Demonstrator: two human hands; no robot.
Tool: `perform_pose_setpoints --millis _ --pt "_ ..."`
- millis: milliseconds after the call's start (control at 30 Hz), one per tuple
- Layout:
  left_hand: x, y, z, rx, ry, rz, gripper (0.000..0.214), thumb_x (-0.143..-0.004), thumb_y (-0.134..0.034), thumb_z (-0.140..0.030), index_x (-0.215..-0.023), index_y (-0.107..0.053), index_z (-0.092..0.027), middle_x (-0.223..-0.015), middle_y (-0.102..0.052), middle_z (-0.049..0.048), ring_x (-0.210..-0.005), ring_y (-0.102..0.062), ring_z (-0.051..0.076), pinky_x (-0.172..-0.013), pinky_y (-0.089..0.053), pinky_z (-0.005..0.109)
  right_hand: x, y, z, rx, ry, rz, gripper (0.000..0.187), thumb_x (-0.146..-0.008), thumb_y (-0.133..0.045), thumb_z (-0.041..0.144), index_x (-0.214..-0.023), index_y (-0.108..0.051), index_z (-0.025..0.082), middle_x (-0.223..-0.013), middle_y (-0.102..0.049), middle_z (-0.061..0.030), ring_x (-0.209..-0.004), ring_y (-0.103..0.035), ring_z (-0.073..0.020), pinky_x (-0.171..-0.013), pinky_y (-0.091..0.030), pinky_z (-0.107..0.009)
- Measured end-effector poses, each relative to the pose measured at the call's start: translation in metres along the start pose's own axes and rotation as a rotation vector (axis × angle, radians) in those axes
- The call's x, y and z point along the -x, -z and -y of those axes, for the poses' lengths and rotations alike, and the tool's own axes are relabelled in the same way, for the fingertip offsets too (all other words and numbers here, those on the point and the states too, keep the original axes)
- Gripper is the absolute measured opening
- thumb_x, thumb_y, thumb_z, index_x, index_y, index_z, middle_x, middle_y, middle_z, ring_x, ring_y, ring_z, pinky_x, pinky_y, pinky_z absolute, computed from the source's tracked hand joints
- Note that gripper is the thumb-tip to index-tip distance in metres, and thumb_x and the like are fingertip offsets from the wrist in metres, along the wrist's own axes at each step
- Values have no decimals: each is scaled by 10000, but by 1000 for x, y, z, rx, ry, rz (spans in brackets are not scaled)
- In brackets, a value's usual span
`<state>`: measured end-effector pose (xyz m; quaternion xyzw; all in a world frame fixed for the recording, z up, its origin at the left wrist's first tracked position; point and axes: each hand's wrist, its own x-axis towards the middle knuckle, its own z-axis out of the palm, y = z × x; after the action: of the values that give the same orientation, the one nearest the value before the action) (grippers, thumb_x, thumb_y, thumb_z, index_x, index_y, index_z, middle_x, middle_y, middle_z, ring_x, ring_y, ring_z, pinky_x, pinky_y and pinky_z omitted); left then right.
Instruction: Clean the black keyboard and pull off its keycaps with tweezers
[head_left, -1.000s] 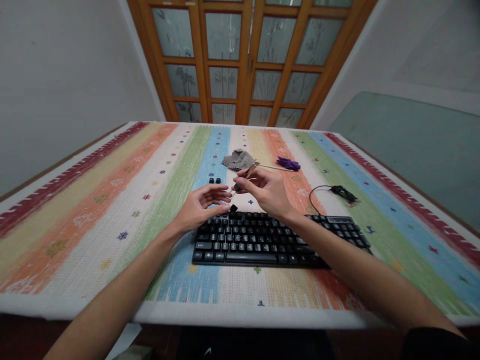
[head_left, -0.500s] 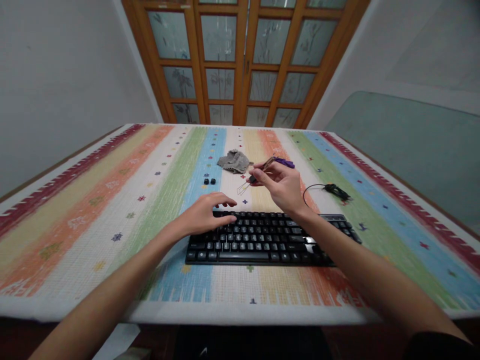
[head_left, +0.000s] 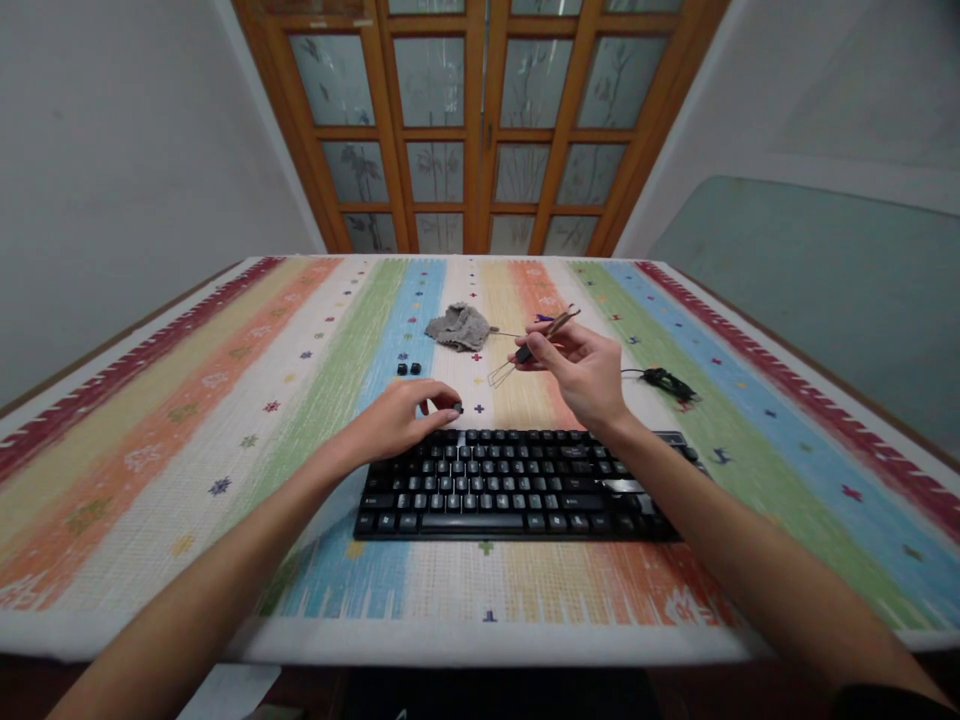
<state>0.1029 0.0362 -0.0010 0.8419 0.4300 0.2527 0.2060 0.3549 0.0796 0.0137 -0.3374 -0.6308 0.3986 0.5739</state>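
Observation:
My left hand [head_left: 409, 415] is closed in a pinch, with a small black keycap [head_left: 458, 407] between thumb and fingertips, just above the keyboard's back edge. Below it lies the black keyboard [head_left: 480, 497], with white-lettered keys. My right hand [head_left: 581, 370] is wrapped round a wire keycap puller; its black handle [head_left: 523, 354] shows at the fingertips and its thin wire loops point left and down. A slim brown piece [head_left: 561, 321] sticks up past the same fingers; whether it belongs to the puller I cannot tell. Two black keycaps [head_left: 409, 369] rest beyond my left hand.
A crumpled grey cloth [head_left: 459, 328] lies beyond the keyboard. Near it, partly behind my right hand, are a thin rod and a purple piece [head_left: 543, 318]. A bundled black cable [head_left: 664, 382] sits to the right. A striped cloth [head_left: 247, 440] covers the table.
My left hand has moved up off the keys and closed its fingers on a keycap. My right hand has shifted slightly right with the puller.

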Motion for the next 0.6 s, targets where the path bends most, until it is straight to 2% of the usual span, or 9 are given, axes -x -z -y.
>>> perform_pose_setpoints --millis 100,233,400,600 --pt "-11 9 15 -21 38 -83 159 -915 -614 -316 -979 -701 -198 -965 -755 41 -791 -662 173 -767 -529 321 -1 2 -2 -30 1 2 486 -740 -821 635 -859 -691 182 -877 -737 -69 -736 -742 -213 -709 -680 -383" --pt "-25 14 43 -166 64 -177 170 -851 -629 -254 -1001 -677 -190 -947 -727 51 -804 -643 183 -800 -533 340 -2 5 -4 -41 -10 5 484 -731 -830 629 -866 -693 185 -846 -736 -62 -729 -741 -215 -711 -684 -391" --pt "-40 11 71 -316 43 -118 152 -826 -578 -183 -946 -670 -197 -926 -698 51 -857 -619 203 -877 -513 375 -3 6 -5 -29 -19 17 486 -749 -814 633 -889 -697 182 -886 -738 -73 -762 -745 -218 -730 -683 -388" --pt "-49 5 90 -365 23 -58 186 -810 -567 -175 -924 -711 -204 -931 -704 69 -954 -601 253 -933 -483 420 0 2 -9 -47 -34 34 469 -747 -820 621 -880 -699 188 -904 -736 -67 -757 -742 -210 -716 -684 -381"
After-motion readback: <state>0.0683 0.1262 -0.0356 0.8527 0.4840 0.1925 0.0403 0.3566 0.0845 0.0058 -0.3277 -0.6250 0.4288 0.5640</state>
